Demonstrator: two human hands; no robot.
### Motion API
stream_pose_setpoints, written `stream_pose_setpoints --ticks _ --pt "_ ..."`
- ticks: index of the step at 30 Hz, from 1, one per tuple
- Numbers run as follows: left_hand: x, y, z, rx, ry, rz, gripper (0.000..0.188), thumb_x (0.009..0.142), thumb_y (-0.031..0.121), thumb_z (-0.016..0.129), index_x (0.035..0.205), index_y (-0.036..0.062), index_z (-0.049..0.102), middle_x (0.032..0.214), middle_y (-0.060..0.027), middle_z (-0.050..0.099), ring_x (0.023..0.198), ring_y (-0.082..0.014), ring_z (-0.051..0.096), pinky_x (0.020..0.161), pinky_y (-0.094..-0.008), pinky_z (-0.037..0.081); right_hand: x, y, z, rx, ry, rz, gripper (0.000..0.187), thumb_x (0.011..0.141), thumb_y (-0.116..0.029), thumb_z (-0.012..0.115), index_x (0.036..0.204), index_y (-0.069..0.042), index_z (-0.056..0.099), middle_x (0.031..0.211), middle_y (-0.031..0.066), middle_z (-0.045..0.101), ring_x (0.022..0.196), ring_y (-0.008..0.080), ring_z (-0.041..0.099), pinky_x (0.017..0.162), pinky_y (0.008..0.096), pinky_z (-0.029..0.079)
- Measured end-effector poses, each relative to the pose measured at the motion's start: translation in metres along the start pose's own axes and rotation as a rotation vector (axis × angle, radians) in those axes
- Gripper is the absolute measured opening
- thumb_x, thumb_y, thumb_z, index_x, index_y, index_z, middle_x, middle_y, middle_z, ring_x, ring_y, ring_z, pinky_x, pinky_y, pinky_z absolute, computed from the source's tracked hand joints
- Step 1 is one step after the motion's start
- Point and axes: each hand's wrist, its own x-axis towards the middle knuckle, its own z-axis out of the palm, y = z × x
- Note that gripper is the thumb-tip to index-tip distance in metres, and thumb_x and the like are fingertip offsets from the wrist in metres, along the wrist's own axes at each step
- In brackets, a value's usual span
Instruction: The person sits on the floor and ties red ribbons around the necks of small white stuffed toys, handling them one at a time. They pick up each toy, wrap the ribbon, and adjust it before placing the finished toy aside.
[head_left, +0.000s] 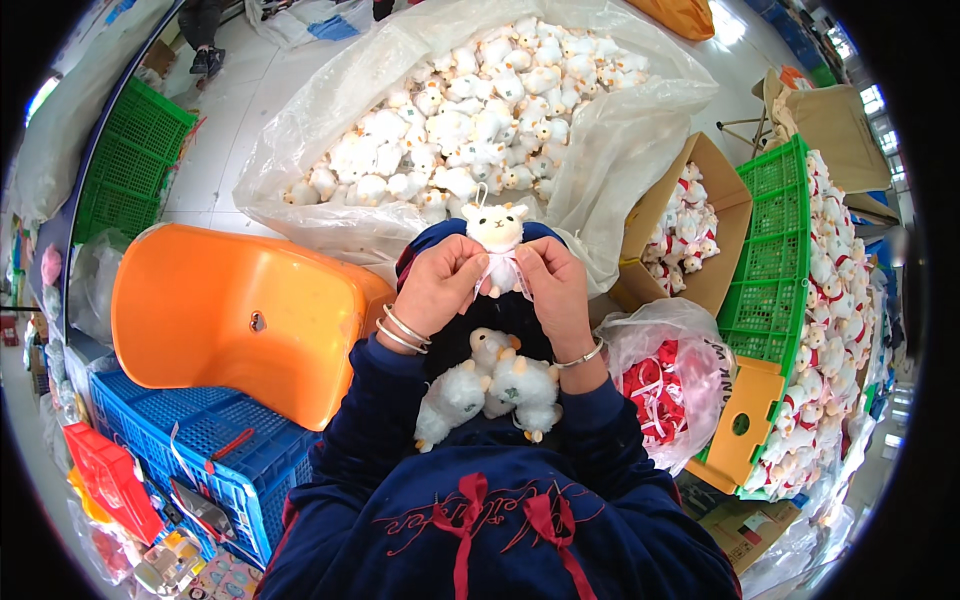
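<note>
A white plush toy [495,230] hangs between two bare hands over the sitter's knees, just beside the near edge of a large clear plastic sheet [268,172]. The toy faces up toward the viewer; its long axis runs straight away from the sitter, head and hanging loop [482,194] at the far end, feet pointing back toward the lap. The left hand [440,285] and right hand [558,290] each have a closed grip, thumb and finger pinching a pale ribbon [481,283] in front of the toy, one end to either side. The ribbon appears to pass around the neck; whether any knot is made cannot be told, so this toy looks partly finished.

In the lap, three plain toys [525,390] lie huddled, no ribbon seen on them. Beyond, a broad heap of white toys [480,120] fills the plastic sheet, apparently undressed and the bulk of what is left. To the right, a clear bag [618,328] holds red pieces with pale ribbons [655,395]. Toys trimmed in red [690,235], seemingly done, lie inside the walls of a cardboard carton [735,195], and more crowd along a green crate [765,260] at the right.
</note>
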Motion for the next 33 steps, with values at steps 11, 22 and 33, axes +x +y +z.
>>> stream_pose_setpoints --ticks 11,22,33 --pt "0.015 -0.024 -0.008 0.191 0.152 0.430 0.018 0.104 0.017 0.056 0.098 0.0014 0.062 0.091 0.0034 0.058 0.083 -0.0035 0.049 0.073 -0.0195 0.042 0.008 -0.018 0.002 -0.203 -0.148 -0.127 0.025 0.105 -0.017 0.057 0.087 -0.001 0.061 0.079 -0.0045 0.055 0.072 0.0036 0.047 0.065 0.0217 0.041" --pt "0.017 -0.017 0.007 0.134 0.247 0.236 0.026 0.094 0.020 0.073 0.083 0.0046 0.055 0.074 0.0039 0.051 0.068 -0.0043 0.045 0.060 -0.0228 0.040 0.014 -0.018 0.001 -0.255 -0.142 -0.066 0.025 0.105 -0.018 0.055 0.088 -0.001 0.061 0.075 -0.0035 0.053 0.070 0.0053 0.046 0.063 0.0242 0.040" --pt "0.019 -0.031 0.012 0.089 0.281 0.302 0.024 0.090 0.014 0.076 0.088 0.0039 0.055 0.080 0.0026 0.055 0.070 -0.0036 0.046 0.061 -0.0239 0.043 0.017 -0.008 -0.001 -0.340 -0.126 -0.146 0.019 0.101 -0.015 0.062 0.091 0.000 0.061 0.075 -0.0025 0.056 0.068 0.0049 0.047 0.061 0.0233 0.042"
